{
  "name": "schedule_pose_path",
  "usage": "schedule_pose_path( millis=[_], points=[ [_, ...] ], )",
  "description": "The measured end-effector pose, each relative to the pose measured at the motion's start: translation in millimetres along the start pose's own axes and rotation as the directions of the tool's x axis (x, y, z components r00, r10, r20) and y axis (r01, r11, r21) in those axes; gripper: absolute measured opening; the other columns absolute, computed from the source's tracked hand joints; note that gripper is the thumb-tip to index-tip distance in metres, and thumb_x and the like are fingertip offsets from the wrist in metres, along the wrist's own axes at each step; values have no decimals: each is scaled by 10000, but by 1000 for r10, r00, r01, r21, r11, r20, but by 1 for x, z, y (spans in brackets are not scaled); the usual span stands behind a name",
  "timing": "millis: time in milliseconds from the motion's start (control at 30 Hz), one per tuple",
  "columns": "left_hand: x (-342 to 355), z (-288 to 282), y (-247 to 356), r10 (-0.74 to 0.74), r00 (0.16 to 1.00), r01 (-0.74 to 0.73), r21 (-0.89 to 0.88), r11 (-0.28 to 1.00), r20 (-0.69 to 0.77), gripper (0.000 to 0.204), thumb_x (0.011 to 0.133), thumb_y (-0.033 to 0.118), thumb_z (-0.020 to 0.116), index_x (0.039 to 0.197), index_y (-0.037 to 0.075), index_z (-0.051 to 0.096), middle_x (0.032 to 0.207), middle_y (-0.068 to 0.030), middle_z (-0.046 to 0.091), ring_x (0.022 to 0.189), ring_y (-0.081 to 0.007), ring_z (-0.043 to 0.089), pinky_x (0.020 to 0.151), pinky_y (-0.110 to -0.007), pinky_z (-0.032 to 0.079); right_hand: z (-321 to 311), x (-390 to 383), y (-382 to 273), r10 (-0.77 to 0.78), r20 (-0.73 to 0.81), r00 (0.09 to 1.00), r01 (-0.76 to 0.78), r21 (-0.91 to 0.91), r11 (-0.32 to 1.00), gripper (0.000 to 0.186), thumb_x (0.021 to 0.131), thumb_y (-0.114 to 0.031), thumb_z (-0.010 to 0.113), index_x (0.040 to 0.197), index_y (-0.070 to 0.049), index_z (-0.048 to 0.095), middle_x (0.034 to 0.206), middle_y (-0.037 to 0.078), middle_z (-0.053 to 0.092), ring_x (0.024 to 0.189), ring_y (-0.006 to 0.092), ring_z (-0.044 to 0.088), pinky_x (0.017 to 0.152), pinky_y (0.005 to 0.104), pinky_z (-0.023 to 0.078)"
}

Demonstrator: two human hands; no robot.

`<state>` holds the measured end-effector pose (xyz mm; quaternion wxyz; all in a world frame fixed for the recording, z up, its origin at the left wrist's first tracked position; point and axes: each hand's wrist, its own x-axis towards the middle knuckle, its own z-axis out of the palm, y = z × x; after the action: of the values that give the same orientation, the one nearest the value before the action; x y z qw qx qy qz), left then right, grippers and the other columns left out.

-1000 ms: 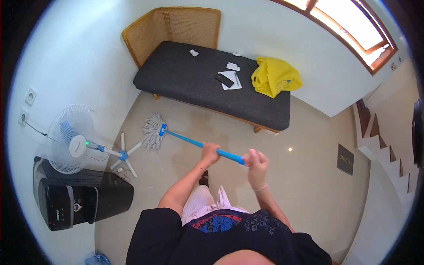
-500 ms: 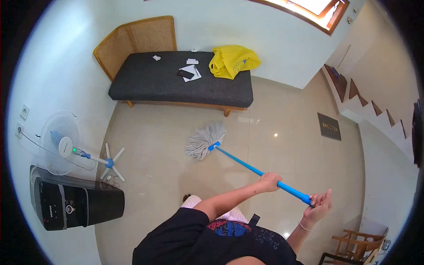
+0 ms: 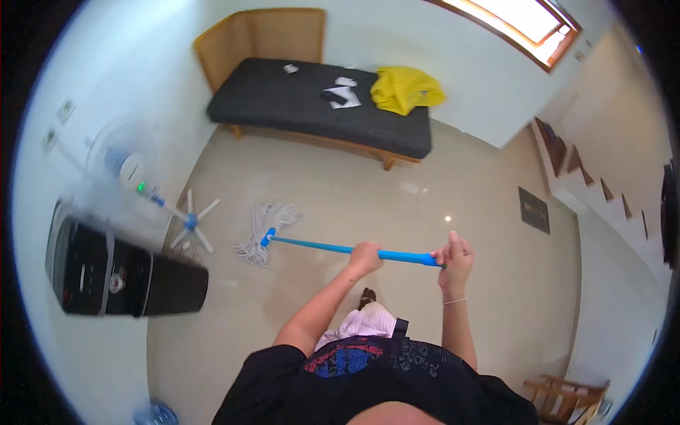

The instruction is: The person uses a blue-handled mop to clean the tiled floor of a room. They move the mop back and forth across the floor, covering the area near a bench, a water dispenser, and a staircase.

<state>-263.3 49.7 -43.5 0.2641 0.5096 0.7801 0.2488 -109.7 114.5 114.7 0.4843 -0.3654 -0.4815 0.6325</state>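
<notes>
A mop (image 3: 319, 246) with a blue handle lies across the view, its grey string head (image 3: 256, 237) spread on the beige tiled floor to the left. My left hand (image 3: 366, 259) wraps round the middle of the handle. At the handle's right end, my right hand (image 3: 454, 262) holds the thick blue grip, with some fingers raised off it. The mop head rests a short way right of the fan's foot.
A white standing fan (image 3: 132, 171) and a black water dispenser (image 3: 127, 273) stand along the left wall. A dark cushioned bench (image 3: 319, 106) bears a yellow bag (image 3: 405, 90), papers and a phone. A doormat (image 3: 534, 210) lies by the stairs (image 3: 595, 173); a wooden chair (image 3: 564, 398) is at lower right.
The mop head has swept left over the floor, closer to the fan. Both hands have moved left and up with the handle, which is now nearly level. The view has shifted too.
</notes>
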Motion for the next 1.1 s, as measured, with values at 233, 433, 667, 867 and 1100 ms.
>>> schedule_pose_path(
  millis=[233,433,667,867,1100],
  points=[
    [-105,-41,-119,-135,982,140,29,990,-134,36,617,115,598,635,125,628,690,-134,607,709,-341,588,647,-436,469,75,-97,76,125,313,941,-125,-20,992,353,880,-145,531,551,-91,415,458,13,395,414,107,389,509,309,443],
    [-86,-28,-42,78,968,-101,-87,991,-237,51,589,118,610,606,70,610,680,-158,599,677,-355,587,607,-448,466,56,-76,-17,-54,147,988,67,-84,994,343,898,-169,512,575,-84,435,466,17,414,412,102,388,471,277,393],
    [-60,-33,78,225,974,-222,-283,933,-22,62,634,122,573,626,79,617,677,-172,599,678,-357,589,607,-444,473,24,-59,-106,-339,-49,940,341,63,938,324,912,-173,487,610,-89,406,468,-20,280,394,74,278,393,244,282],
    [-66,-34,45,12,999,-19,-236,972,-34,99,635,149,590,683,87,650,723,-165,616,715,-351,598,641,-434,485,45,-38,-75,-247,-84,965,251,30,968,166,901,-150,503,802,-25,551,468,-28,298,376,75,288,379,234,292],
    [-119,-74,-30,-147,940,75,-231,970,-308,100,649,168,599,639,76,637,661,-167,593,638,-363,577,585,-435,472,125,-65,-42,-69,277,958,37,119,992,331,859,-108,572,576,-98,400,448,-19,362,352,66,325,355,238,305]
  ],
)
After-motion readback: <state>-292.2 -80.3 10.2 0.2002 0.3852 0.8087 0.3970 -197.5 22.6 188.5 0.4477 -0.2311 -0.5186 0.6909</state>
